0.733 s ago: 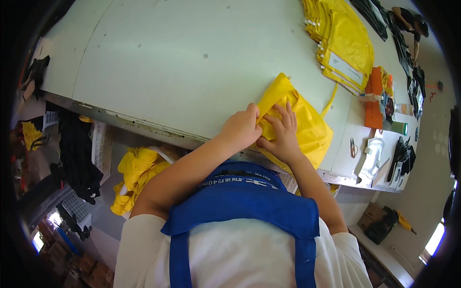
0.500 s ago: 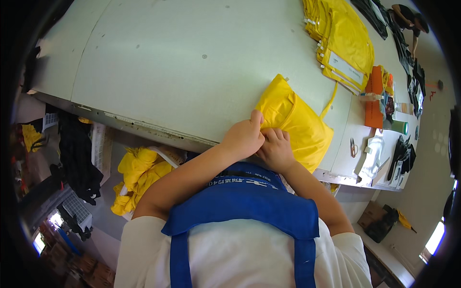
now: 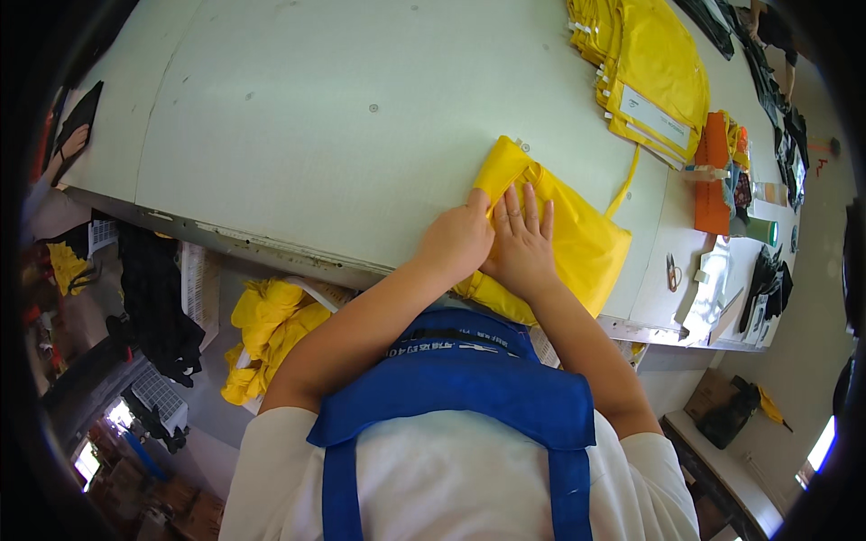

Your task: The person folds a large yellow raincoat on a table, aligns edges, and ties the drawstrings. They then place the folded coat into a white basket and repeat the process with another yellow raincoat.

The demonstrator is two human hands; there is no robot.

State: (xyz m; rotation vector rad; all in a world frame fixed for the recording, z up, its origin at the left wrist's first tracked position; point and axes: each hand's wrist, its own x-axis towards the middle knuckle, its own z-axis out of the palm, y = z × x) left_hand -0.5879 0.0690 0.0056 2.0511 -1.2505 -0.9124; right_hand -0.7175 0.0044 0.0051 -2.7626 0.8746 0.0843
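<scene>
A folded piece of shiny yellow fabric (image 3: pixel 586 243) lies at the table's front edge, with a thin yellow strap (image 3: pixel 624 185) running from its far right side. My left hand (image 3: pixel 456 239) is closed on the fabric's left edge, thumb on top. Close beside it, my right hand (image 3: pixel 525 251) lies flat on the fabric, fingers stretched out and pointing away from me. Part of the fabric hangs toward me below my wrists. What the left fingers do underneath is hidden.
A stack of yellow fabric pieces (image 3: pixel 663 68) with white labels lies at the far right. Nearer stand an orange box (image 3: pixel 713 194) and scissors (image 3: pixel 673 273). Crumpled yellow fabric (image 3: pixel 271 325) fills a container below the table (image 3: pixel 271 135). Another person's hand (image 3: pixel 77 140) rests at the far left.
My right hand has opened from a curled pinch and slid forward flat onto the fabric. The left edge is now folded over, and a co-worker's hand has appeared at the far left.
</scene>
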